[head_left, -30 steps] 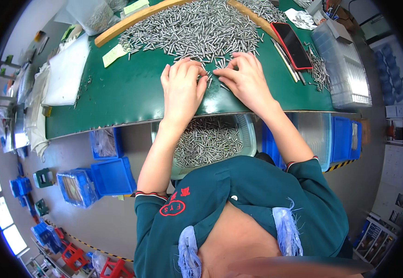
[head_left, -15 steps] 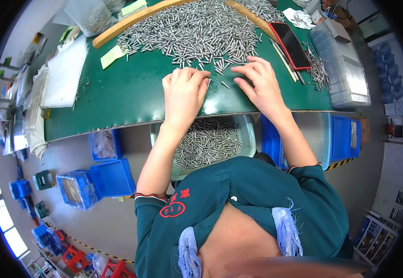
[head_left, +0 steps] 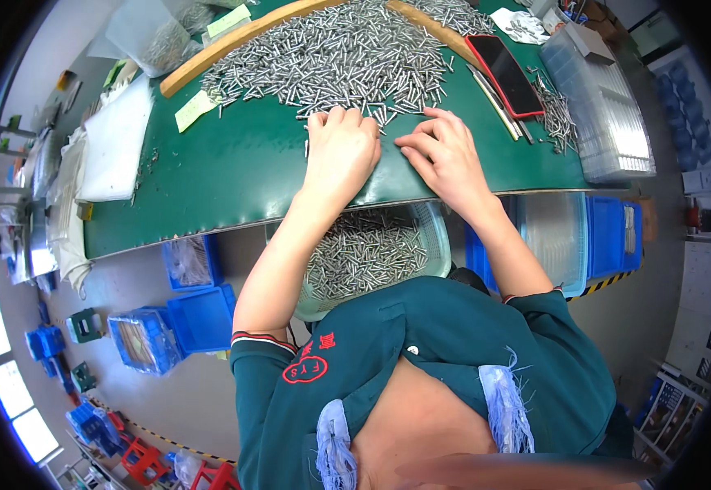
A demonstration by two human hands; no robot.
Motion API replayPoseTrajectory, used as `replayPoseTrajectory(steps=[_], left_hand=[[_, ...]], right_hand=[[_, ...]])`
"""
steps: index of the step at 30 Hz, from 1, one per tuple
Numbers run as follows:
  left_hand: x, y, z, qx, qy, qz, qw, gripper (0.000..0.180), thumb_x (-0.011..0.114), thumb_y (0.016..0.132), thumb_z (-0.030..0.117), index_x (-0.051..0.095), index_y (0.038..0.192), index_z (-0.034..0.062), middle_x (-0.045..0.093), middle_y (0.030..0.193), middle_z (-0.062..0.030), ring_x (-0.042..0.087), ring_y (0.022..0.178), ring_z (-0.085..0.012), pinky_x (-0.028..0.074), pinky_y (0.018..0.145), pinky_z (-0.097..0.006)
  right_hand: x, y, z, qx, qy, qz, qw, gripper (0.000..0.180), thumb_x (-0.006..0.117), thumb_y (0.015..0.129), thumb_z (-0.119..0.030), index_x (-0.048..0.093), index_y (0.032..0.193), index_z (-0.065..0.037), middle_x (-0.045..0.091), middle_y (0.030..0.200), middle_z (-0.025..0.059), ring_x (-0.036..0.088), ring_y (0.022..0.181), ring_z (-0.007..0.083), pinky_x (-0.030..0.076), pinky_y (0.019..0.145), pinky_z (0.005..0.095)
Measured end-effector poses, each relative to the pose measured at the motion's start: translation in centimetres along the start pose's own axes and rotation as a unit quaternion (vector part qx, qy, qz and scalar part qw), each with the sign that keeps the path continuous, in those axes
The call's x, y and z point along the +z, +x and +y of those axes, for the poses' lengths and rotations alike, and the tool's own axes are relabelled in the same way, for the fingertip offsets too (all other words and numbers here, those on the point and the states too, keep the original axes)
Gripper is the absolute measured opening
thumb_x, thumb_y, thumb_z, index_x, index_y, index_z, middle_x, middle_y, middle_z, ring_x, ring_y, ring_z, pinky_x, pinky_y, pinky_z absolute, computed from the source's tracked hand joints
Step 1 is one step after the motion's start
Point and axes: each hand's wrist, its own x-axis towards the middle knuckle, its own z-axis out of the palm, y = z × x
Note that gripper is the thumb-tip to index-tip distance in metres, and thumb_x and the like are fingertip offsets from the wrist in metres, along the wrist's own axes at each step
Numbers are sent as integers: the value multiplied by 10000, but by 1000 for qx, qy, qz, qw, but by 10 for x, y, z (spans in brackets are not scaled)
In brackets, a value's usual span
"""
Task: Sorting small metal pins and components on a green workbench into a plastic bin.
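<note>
A large pile of small silver metal pins [head_left: 331, 61], some with pointed ends, spreads over the green worktable [head_left: 233, 171]. At the pile's near edge is my left hand [head_left: 343, 155], its fingers curled down with the tips turned away from view. Whether a pin sits in those fingers is hidden. One loose pin [head_left: 306, 149] lies just left of that hand. My right hand [head_left: 445, 159] is a little to the right, over bare tabletop. Its thumb and bent fingers are apart, and nothing shows between them.
Below the table edge stands a pale green basket [head_left: 435, 237] full of similar pins. Wooden strips [head_left: 237, 37] border the pile. At right are a red-framed phone [head_left: 504, 77], thin rods [head_left: 498, 106] and a clear plastic case [head_left: 601, 114]. Blue bins [head_left: 200, 318] sit lower left.
My left hand has moved slightly right and farther toward the pile. The right hand has shifted a little left, its fingers more bent. The loose pin between the hands no longer shows.
</note>
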Motion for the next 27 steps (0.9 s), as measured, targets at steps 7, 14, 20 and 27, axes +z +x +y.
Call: replayPoseTrajectory(steps=[7,14,20,27], left_hand=[[-50,-28,-76,-140,16,60,988,60,665,788,188,650,816,137,637,812,-44,607,826,-260,432,753,-438],[-104,-106,-168,-353,179,14,918,135,628,877,256,696,943,160,668,946,-29,612,931,-244,424,865,-447],[-124,-118,-183,-375,189,26,907,171,632,887,271,711,989,158,673,962,-51,623,928,-240,440,852,-428],[-120,-126,-194,-392,200,66,896,230,619,906,259,703,1092,153,683,1054,-68,617,995,-260,435,894,-451]], right_hand=[[-2,-5,4,25,22,9,999,123,679,803,-96,710,919,-124,617,910,34,531,1144,286,413,958,431],[-3,-6,2,17,18,5,1000,118,696,792,-93,714,907,-116,628,893,38,559,1100,266,427,928,397],[-2,-6,2,25,21,2,999,135,700,787,-83,712,916,-119,630,907,33,558,1110,264,432,922,385],[-2,-6,1,23,29,2,999,141,697,791,-80,707,926,-119,637,933,34,559,1116,262,435,927,390]])
